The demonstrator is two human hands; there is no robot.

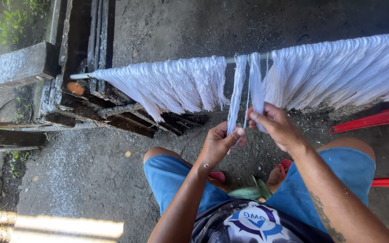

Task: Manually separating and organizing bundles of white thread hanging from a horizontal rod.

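- White fibre strands [238, 90] are hanging from the rod [235, 59], between two thick bundles.
- Left hand [219, 145] and right hand [276, 126] are each pinching one strand.
- Pulling unevenly is likely risking tangling, or dragging strands off the rod.

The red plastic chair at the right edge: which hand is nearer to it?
Right. The right hand grips a white fibre strand just left of the red chair; the left hand holds another strand further away.

Horizontal pole [235, 59] carries white fibre hanks [167, 85] draped over it, left bunch & wider right bunch [338, 72] (two thin strands [246, 85] hang between). Concrete floor [113, 180] below holds green leaves [251, 192].
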